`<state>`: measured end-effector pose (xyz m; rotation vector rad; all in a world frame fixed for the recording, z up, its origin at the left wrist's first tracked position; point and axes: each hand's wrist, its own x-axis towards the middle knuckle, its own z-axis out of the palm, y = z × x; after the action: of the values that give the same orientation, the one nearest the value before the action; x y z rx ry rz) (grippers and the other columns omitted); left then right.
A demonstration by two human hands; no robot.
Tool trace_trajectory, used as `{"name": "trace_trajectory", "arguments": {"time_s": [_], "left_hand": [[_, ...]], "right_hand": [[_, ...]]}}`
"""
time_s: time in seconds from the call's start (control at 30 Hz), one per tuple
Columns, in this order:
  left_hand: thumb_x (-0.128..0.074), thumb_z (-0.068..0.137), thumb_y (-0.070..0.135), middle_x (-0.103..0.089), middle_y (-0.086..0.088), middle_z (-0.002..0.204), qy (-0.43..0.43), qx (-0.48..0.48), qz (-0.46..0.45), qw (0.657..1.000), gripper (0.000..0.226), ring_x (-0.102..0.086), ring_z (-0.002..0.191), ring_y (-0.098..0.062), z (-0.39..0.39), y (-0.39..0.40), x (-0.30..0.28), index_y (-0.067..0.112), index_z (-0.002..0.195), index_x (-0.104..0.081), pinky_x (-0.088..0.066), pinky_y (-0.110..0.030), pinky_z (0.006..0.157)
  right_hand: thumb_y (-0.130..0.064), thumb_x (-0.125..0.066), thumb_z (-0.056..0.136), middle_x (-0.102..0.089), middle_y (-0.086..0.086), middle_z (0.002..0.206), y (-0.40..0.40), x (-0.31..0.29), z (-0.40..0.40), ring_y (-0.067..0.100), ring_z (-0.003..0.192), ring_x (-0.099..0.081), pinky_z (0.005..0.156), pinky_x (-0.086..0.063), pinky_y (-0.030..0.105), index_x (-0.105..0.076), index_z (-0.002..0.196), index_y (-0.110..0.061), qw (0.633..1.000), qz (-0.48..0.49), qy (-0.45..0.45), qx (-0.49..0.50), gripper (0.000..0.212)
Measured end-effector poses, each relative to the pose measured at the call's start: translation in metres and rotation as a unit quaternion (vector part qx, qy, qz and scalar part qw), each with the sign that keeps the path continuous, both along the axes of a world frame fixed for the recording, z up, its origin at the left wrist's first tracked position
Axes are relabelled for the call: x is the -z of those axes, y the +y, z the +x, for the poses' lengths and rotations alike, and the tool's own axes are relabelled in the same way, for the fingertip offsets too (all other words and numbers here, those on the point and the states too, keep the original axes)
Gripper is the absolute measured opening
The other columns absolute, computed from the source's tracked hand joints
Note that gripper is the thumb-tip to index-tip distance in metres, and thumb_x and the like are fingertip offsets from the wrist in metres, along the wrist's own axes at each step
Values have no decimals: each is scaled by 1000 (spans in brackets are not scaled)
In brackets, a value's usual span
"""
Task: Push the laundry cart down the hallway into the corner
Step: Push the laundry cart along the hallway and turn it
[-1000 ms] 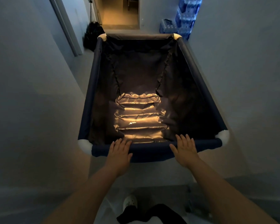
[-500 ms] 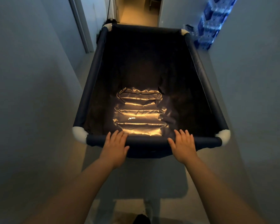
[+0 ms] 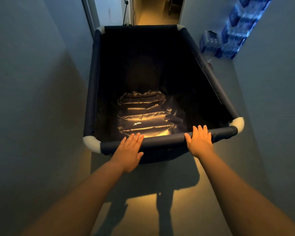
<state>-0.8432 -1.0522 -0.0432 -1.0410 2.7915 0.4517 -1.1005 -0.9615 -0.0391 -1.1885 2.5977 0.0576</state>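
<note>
Grey walls [image 3: 32, 99] close in on both sides of a dim, narrow hallway, where a laundry cart [image 3: 92, 92] stands straight ahead of a person seen only from the forearms down. Both hands lie on the cart's near rail [image 3: 163, 140]: the left hand [image 3: 129, 150] rests flat on it left of centre, fingers straight and together, while the right hand [image 3: 200, 142] lies over it right of centre, fingers extended across the top and thumb spread along the near side. Neither hand is wrapped around the bar. The cart fills the passage between the walls, its left side close to the left wall and its far end toward a lit doorway [image 3: 157, 10].

Much of the cart's interior is lost in shadow, and only a wrinkled, shiny patch of liner [image 3: 143, 114] at the bottom catches warm light. The wheels and underframe are hidden beneath the body; only a dark shadow shows on the floor [image 3: 143, 215]. Stacked packs of bottled water [image 3: 235, 29] against the right wall are blurred and cut off at the top edge.

The cart is a deep rectangular bin of dark navy fabric sleeved over a tube frame, with white corner fittings [image 3: 238, 123].
</note>
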Motion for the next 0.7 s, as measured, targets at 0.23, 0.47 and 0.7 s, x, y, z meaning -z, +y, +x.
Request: {"name": "trace_trajectory", "arguments": {"time_s": [0.23, 0.47, 0.7], "left_hand": [[-36, 98, 36, 9, -3, 157, 1, 174, -26, 984, 69, 8, 144, -17, 21, -27, -5, 17, 146, 9, 0, -33, 118], [-72, 71, 48, -49, -7, 139, 72, 338, -168, 923, 75, -47, 127, -22, 86, -87, -11, 13, 133, -48, -43, -39, 98], [-71, 71, 51, -51, -6, 138, 96, 407, -162, 894, 76, -49, 125, -23, 102, -113, 2, 15, 133, -46, -45, -37, 96]], "right_hand": [[-44, -30, 98, -6, 19, 156, -38, -4, 74, 35, 142, 0, 115, -7, 42, -6, 145, 0, 997, -40, 16, 67, 69], [-36, -37, 97, 1, 15, 157, -83, 1, 165, 31, 143, 7, 117, -5, 41, -6, 146, -2, 962, -146, -28, 230, 67], [-22, -37, 98, 11, 16, 156, -110, 4, 200, 30, 142, 13, 116, -2, 36, 5, 145, 0, 941, -177, -35, 286, 67]]}}
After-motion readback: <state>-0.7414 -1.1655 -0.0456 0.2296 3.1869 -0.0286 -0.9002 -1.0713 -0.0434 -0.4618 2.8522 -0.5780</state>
